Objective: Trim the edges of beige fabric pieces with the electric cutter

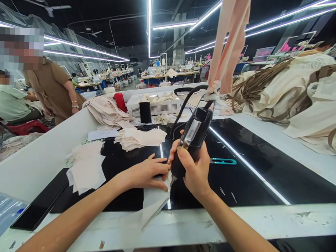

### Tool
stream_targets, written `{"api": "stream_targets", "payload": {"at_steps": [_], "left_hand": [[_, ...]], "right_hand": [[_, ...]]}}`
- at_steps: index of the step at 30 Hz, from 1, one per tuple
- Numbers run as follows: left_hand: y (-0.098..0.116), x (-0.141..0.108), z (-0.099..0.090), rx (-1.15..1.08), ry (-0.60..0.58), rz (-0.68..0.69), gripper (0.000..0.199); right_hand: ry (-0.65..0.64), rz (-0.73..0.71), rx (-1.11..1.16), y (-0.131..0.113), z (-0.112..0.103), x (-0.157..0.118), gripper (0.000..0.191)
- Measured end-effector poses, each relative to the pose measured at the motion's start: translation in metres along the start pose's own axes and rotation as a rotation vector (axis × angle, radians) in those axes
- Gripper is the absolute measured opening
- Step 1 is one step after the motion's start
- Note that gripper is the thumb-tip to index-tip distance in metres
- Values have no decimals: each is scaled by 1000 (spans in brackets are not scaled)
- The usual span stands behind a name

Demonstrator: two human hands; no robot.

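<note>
My right hand (195,167) is wrapped round a black corded hand tool (194,132) with a silver metal lever on its face; the thumb lies near the lever's lower end. Pink fabric strips (228,43) hang down to the tool's top. Beside the tool's lower end, my left hand (148,173) lies with fingers spread on a pale fabric piece (155,204), which hangs over the table's front edge. The tool's working tip is hidden. Teal thread snips (223,161) lie just right of my right hand.
Cream fabric pieces (140,136) and another stack (86,167) lie leftward on the black tabletop (251,173). Behind them stand a white vented box (154,107), a black upright object (145,112) and a red cone (119,102). Garments (290,86) heap at right. A person in brown (49,85) stands left.
</note>
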State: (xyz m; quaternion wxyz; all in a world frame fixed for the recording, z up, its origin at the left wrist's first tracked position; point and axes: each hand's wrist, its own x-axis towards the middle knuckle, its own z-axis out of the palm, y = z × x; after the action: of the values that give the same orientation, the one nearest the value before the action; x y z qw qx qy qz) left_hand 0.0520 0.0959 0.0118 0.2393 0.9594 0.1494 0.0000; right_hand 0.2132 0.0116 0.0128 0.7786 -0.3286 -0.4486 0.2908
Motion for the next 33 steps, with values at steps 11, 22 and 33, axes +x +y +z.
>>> {"api": "stream_targets", "payload": {"at_steps": [11,22,33], "left_hand": [[41,-45,48,305,327,-164,5],[12,-61,32,307,272,147,38],[2,-26,33,212,409,12,29]], "right_hand": [[-40,-101,-340,-24,-8,17,29],[-46,-89,-221,-23,-3,12,31],[-86,-94,-190,-23,-11,-1,21]]}}
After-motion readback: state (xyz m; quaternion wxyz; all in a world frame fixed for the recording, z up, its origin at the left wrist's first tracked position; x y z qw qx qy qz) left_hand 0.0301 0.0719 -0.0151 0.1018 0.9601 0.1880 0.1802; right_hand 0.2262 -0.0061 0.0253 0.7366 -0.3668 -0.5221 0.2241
